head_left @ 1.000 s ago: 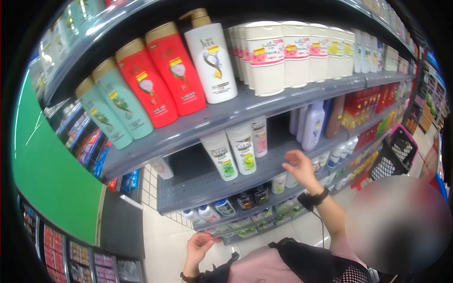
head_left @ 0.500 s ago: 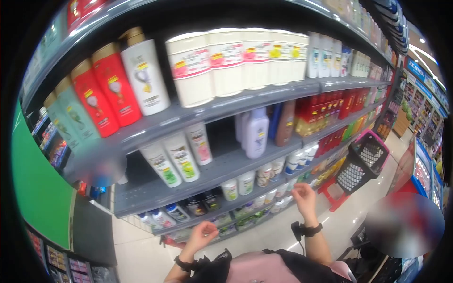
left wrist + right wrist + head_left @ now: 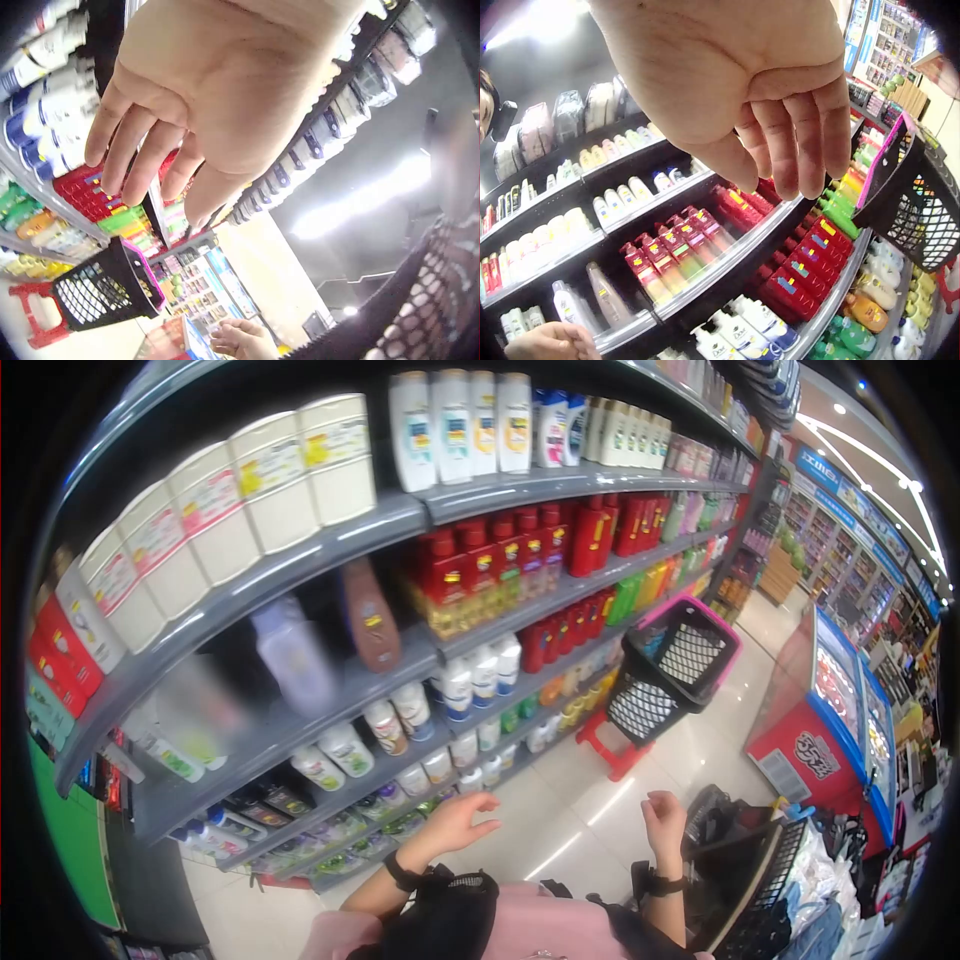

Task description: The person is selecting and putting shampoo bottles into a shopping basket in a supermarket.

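My left hand (image 3: 455,828) hangs in front of the lower shelves with fingers loosely extended, holding nothing. The left wrist view shows its bare palm (image 3: 217,97) and slightly bent fingers. My right hand (image 3: 664,825) is held up over the tiled aisle floor, fingers loosely bent; its palm (image 3: 735,67) is empty in the right wrist view. Ahead of both hands stands a black shopping basket (image 3: 650,705) with a pink rim, on a red base. Closest to the left hand are low shelf rows of white bottles (image 3: 437,764).
Shelves hold white bottles (image 3: 455,435), red pump bottles (image 3: 477,565), a lilac bottle (image 3: 293,655) and a brown bottle (image 3: 369,615). A red and blue chest freezer (image 3: 815,710) stands at right. Nearer on the right is a black crate (image 3: 770,870) beside bagged goods.
The view has swung right along the shelves, bringing the basket and freezer closer to the middle. My right hand has drawn back from the shelf and lowered. Both hands remain empty.
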Available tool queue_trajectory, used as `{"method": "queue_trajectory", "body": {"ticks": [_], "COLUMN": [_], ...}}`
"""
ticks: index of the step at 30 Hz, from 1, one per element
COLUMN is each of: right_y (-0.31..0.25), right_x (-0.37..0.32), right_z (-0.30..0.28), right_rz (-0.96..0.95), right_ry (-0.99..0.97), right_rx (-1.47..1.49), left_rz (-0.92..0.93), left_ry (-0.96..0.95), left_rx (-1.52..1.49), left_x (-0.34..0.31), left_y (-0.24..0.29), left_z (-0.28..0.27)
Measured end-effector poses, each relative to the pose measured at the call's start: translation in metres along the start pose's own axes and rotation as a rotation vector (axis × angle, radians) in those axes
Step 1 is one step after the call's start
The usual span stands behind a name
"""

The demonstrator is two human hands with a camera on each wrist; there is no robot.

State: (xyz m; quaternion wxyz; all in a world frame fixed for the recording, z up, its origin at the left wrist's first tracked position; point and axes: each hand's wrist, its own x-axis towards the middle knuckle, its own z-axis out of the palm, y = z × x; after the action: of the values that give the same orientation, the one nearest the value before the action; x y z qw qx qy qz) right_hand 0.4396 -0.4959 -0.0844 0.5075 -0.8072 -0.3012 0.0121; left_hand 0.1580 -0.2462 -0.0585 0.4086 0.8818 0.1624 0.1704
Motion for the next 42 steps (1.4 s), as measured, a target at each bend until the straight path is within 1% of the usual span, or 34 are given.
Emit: {"method": "queue_trajectory", "body": {"ticks": [1,3,4,6,7,9,11,13,15,17,18,20,21,23,25,26,27,28,29,30,31,33,34,35,37,38,39,40,41,42], "right_y": [0.007,0.023,0.034,0.053,0.060,0.071,0.087,0.107,0.133,0.154,0.163,0.177,0.184,0.198,0.210,0.211,0.215,0.222,0.230,0.244,0.253,0.254,0.269,0.282,0.297,0.307,0.316,0.326,0.336,0.349], "right_x": [0.001,0.005,0.008,0.008,0.010,0.014,0.018,0.028,0.045,0.069,0.085,0.127,0.149,0.195,0.251,0.279,0.305,0.328,0.346,0.362,0.374,0.403,0.412,0.423,0.456,0.478,0.502,0.528,0.556,0.587], "right_z": [-0.017,-0.041,-0.052,-0.068,-0.074,-0.085,-0.095,-0.108,-0.119,-0.130,-0.134,-0.142,-0.147,-0.157,-0.174,-0.181,-0.187,-0.192,-0.195,-0.194,-0.194,-0.185,-0.179,-0.177,-0.174,-0.176,-0.178,-0.180,-0.183,-0.184], "right_rz": [0.016,0.037,0.067,0.140,0.167,0.236,0.294,0.358,0.393,0.464,0.470,0.347,0.350,0.348,0.338,0.299,0.260,0.233,0.209,0.192,0.205,0.288,0.215,0.221,0.229,0.219,0.220,0.173,0.125,0.087], "right_ry": [0.009,0.041,0.064,0.090,0.109,0.045,0.061,0.021,0.034,-0.035,-0.022,-0.031,-0.022,-0.079,-0.119,-0.148,-0.177,-0.147,-0.119,-0.080,-0.096,-0.164,-0.169,-0.191,-0.239,-0.264,-0.288,-0.313,-0.342,-0.391], "right_rx": [-0.026,-0.092,-0.098,-0.091,-0.097,-0.094,-0.089,-0.118,-0.105,-0.131,-0.137,-0.212,-0.224,-0.216,-0.231,-0.298,-0.364,-0.387,-0.407,-0.391,-0.388,-0.315,-0.194,-0.188,-0.151,-0.145,-0.142,-0.130,-0.120,-0.109], "left_rz": [0.002,0.061,0.067,0.121,0.131,0.122,0.130,0.136,0.167,0.205,0.235,0.277,0.295,0.310,0.309,0.297,0.308,0.318,0.302,0.269,0.238,0.198,0.178,0.154,0.176,0.152,0.140,0.127,0.100,-0.030], "left_ry": [-0.013,-0.288,-0.298,-0.507,-0.538,-0.742,-0.829,-0.903,-0.851,-0.861,-0.839,-0.821,-0.807,-0.797,-0.721,-0.729,-0.693,-0.656,-0.666,-0.689,-0.713,-0.729,-0.736,-0.738,-0.668,-0.663,-0.587,-0.512,-0.504,-0.492], "left_rx": [-0.014,-0.011,-0.023,0.126,0.123,0.185,0.183,0.178,0.220,0.230,0.219,0.200,0.179,0.145,0.237,0.227,0.179,0.131,0.122,0.193,0.263,0.250,0.241,0.237,0.122,0.116,0.117,0.120,0.111,0.117], "left_x": [0.016,0.048,0.061,0.085,0.098,0.129,0.163,0.199,0.236,0.275,0.296,0.339,0.362,0.406,0.452,0.471,0.491,0.509,0.526,0.541,0.553,0.570,0.578,0.584,0.591,0.594,0.598,0.604,0.611,0.618], "left_y": [0.005,0.007,0.006,0.001,0.003,0.010,0.018,0.021,0.023,0.026,0.024,0.017,0.016,0.017,0.032,0.035,0.036,0.038,0.042,0.049,0.055,0.061,0.062,0.056,0.041,0.035,0.032,0.032,0.032,0.037], "left_z": [0.010,0.034,0.050,0.074,0.082,0.097,0.110,0.129,0.150,0.170,0.182,0.206,0.215,0.235,0.245,0.251,0.258,0.264,0.269,0.271,0.273,0.277,0.281,0.288,0.299,0.304,0.306,0.307,0.311,0.312]}}
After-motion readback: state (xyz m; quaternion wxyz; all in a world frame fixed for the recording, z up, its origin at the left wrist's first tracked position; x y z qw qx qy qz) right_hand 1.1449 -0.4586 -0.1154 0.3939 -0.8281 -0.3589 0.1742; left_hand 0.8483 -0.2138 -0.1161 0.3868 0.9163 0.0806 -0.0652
